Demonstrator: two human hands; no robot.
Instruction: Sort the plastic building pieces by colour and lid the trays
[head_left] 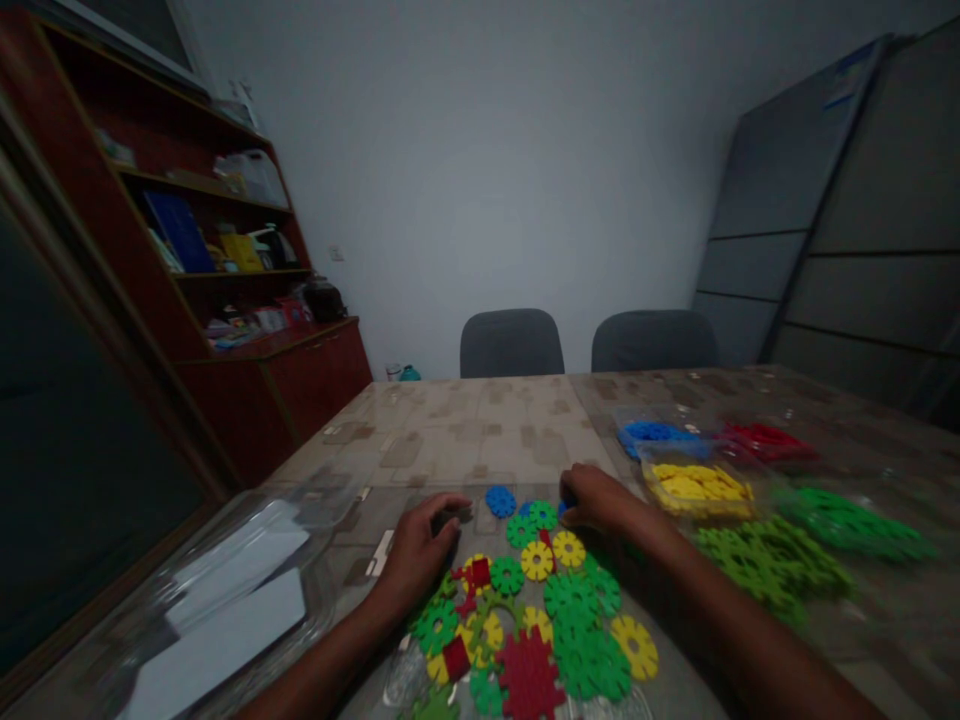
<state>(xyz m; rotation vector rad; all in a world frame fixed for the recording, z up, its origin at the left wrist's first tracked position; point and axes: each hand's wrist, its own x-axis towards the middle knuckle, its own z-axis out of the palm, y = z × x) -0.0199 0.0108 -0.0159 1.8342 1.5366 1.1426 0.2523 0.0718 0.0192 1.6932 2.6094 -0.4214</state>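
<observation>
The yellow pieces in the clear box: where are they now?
In the head view, these yellow pieces are on the right side of the table, right of the right hand, between the boxed blue pieces behind and the olive-green pieces in front.

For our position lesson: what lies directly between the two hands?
The head view shows blue notched discs and green notched discs between the left hand and the right hand.
</observation>
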